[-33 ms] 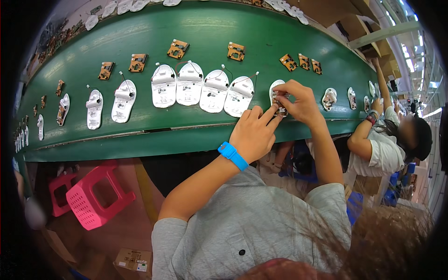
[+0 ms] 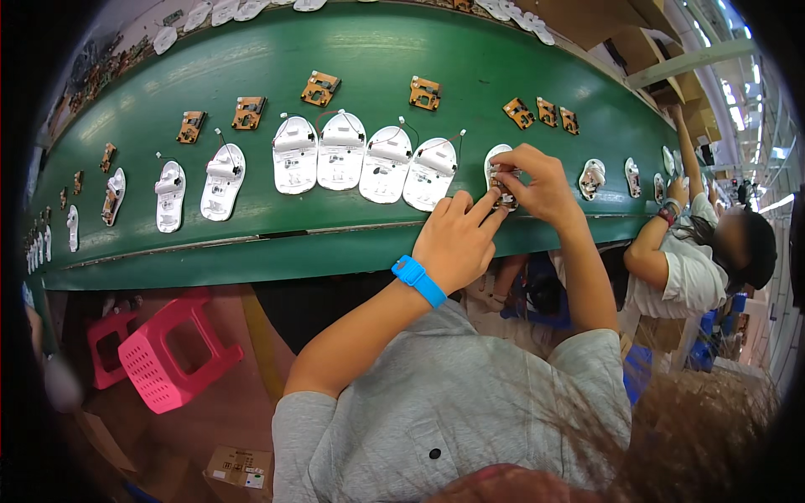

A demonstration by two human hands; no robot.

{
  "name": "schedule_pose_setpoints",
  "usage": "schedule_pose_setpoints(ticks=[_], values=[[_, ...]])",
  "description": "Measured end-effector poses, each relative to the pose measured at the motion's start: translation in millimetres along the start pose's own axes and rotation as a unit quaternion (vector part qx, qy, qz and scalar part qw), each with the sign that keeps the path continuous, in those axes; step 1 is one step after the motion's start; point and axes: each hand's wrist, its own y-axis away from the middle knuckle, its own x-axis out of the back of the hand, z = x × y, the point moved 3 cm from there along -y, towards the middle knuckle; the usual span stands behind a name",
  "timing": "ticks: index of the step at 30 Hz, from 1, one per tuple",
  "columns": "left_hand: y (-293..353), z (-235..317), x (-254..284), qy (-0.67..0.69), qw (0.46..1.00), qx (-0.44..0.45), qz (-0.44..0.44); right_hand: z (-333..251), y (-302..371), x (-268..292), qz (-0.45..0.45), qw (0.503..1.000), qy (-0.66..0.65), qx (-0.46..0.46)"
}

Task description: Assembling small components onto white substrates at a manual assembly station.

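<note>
A white oval plastic housing lies on the green work surface, partly covered by my hands. A brown circuit board shows in its near part. My left hand, with a blue wristband, reaches in from the left; its index and middle fingers stretch out and touch the board area. My right hand bends over the housing from the right, thumb and index finger pinched together on something too small to make out. Left of my hands stand several similar housings in a row, with thin wires and white plugs at their far ends.
Loose brown circuit boards lie farther back on the green surface. More white housings lie to the right, where a co-worker's arm rests at the edge. A pink plastic stool stands on the floor at lower left.
</note>
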Motion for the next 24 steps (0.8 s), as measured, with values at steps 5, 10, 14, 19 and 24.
schedule_pose_setpoints(ticks=[5, 10, 14, 19, 24], values=[[-0.1, -0.1, -0.3, 0.011, 1.0, 0.003, 0.0, -8.0, -5.0, -0.2, -0.027, 0.999, 0.039, 0.023], [-1.2, -1.8, 0.3, 0.013, 1.0, -0.003, 0.009, -5.9, -8.3, -5.3, -0.024, 0.991, 0.094, 0.093], [-2.4, 1.2, -2.9, 0.022, 1.0, 0.01, 0.008, -10.5, -7.5, 0.6, -0.053, 0.994, 0.086, 0.051], [-1.6, -1.2, -2.5, 0.031, 0.999, 0.013, 0.002, -8.7, -4.2, 4.0, -0.04, 0.998, 0.029, 0.036], [-1.6, -1.8, -2.3, 0.024, 1.0, 0.004, 0.006, -8.7, -8.2, 0.5, -0.066, 0.994, 0.078, 0.027]])
